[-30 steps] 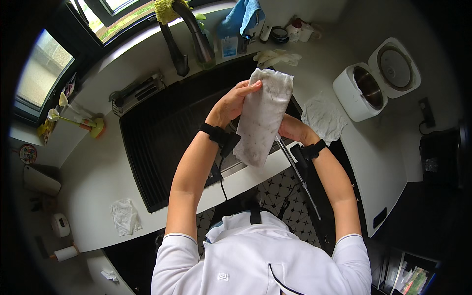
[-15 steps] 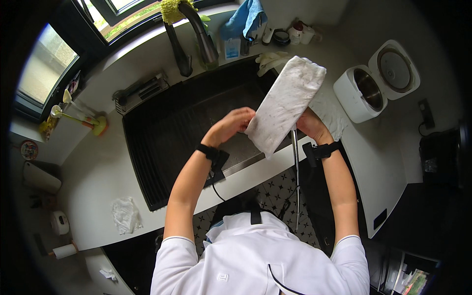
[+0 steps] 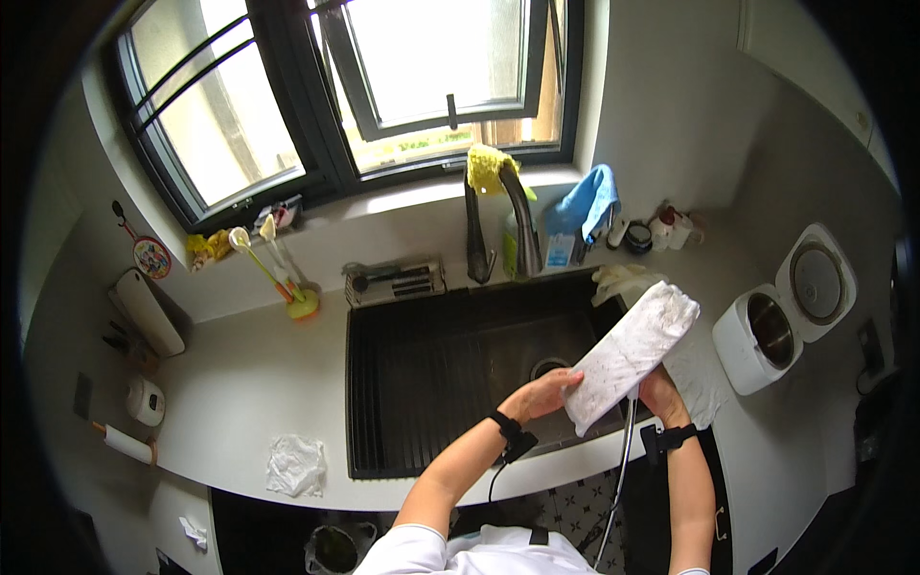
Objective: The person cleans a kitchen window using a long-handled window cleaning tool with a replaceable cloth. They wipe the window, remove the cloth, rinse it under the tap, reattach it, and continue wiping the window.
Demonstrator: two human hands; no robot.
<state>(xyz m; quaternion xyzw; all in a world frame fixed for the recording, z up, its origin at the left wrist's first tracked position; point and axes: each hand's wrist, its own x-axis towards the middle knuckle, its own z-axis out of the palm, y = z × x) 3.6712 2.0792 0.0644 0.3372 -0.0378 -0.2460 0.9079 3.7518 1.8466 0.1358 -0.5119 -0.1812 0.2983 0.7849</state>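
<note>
Over the right part of the dark sink (image 3: 450,335) I hold up a flat mop whose long white pad (image 3: 632,356) is smudged with grey. Its metal pole (image 3: 623,470) hangs from the back of the head, past the counter edge towards the floor. My left hand (image 3: 541,395) grips the pad's lower left edge, thumb on the cloth and the other fingers partly hidden. My right hand (image 3: 659,395) is closed at the back of the head beside the pole; the pad hides most of its fingers.
Behind the sink stands a dark faucet (image 3: 525,230) draped with a yellow cloth (image 3: 491,169). A blue cloth (image 3: 592,201) hangs beside it. To the right sits a white rice cooker (image 3: 752,350), lid raised. A crumpled plastic bag (image 3: 295,466) lies on the left counter (image 3: 230,383).
The view has tilted up, bringing more of the window into sight. The mop head has turned further on edge, so its pad looks narrower. Both hands remain on it.
</note>
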